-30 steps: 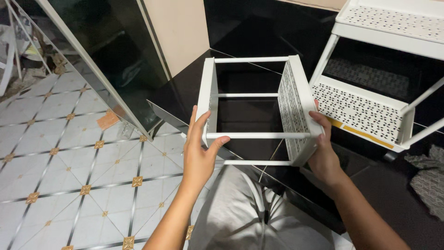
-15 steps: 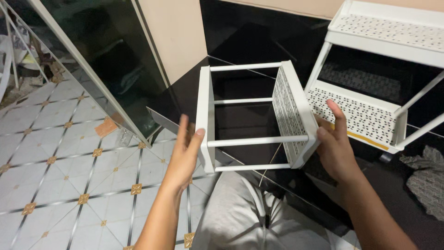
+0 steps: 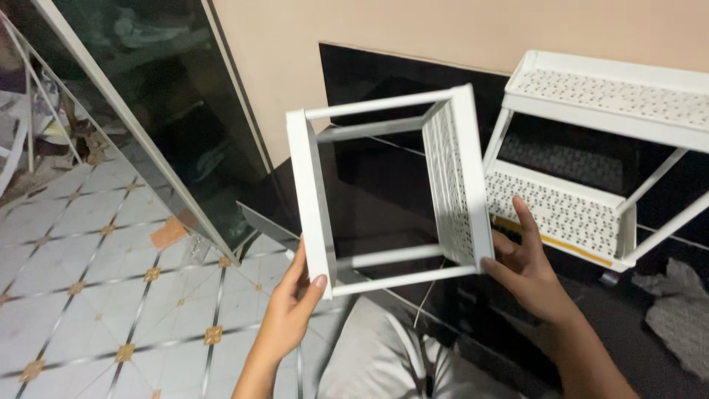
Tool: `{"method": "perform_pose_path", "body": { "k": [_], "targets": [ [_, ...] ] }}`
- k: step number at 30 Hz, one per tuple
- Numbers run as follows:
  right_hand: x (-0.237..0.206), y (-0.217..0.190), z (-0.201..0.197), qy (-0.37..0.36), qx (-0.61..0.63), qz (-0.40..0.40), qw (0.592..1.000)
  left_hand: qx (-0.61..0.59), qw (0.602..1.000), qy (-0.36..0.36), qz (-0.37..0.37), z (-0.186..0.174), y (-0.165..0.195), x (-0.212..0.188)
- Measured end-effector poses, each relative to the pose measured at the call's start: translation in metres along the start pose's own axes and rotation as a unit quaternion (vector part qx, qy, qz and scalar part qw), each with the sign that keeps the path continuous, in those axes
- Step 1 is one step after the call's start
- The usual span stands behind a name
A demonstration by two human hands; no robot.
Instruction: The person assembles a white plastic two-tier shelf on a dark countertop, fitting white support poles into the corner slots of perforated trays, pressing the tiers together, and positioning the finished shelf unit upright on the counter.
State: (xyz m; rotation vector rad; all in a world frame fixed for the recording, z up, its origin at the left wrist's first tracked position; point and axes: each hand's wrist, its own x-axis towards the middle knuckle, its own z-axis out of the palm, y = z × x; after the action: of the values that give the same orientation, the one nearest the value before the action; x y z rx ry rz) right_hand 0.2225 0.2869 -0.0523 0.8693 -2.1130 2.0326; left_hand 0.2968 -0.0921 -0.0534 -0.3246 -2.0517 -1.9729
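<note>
I hold up a white metal shelf section (image 3: 310,199), an open box-like frame with thin rods and one perforated panel on its right side. My left hand (image 3: 292,310) grips the frame's lower left corner. My right hand (image 3: 528,270) holds the lower right corner by the perforated panel. The section is tilted and raised in front of the wall.
A white two-tier perforated rack (image 3: 583,148) lies on its side at the right. A dark glass panel (image 3: 148,111) leans at the left. Patterned floor tiles (image 3: 96,295) spread at lower left, a crumpled grey cloth (image 3: 676,314) lies at far right, my grey-clad lap (image 3: 384,362) is below.
Both hands have lifted the shelf section higher and tilted it toward the wall. The view has tipped up, showing more wall.
</note>
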Motion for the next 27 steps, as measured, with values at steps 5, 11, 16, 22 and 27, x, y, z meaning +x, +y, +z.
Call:
{"method": "perform_pose_path", "body": {
  "k": [5, 11, 16, 22, 27],
  "targets": [
    [-0.005, 0.006, 0.006, 0.074, -0.062, 0.108, 0.989, -0.001, 1.000, 0.018, 0.008, 0.003, -0.036, -0.011],
    [-0.014, 0.004, 0.012, 0.117, -0.119, 0.217, 0.962, -0.026, 0.997, 0.074, -0.004, 0.019, -0.075, -0.008],
    [-0.019, 0.002, 0.000, 0.149, -0.096, 0.176, 0.968, 0.037, 0.997, 0.056, 0.044, 0.014, -0.063, 0.003],
    [-0.015, 0.012, -0.018, 0.126, -0.117, 0.095, 0.981, 0.057, 0.989, 0.097, 0.092, 0.004, 0.001, 0.020],
    [-0.004, -0.008, -0.024, 0.092, -0.019, -0.052, 0.994, 0.163, 0.963, 0.097, 0.193, 0.004, 0.064, 0.035]
  ]
}}
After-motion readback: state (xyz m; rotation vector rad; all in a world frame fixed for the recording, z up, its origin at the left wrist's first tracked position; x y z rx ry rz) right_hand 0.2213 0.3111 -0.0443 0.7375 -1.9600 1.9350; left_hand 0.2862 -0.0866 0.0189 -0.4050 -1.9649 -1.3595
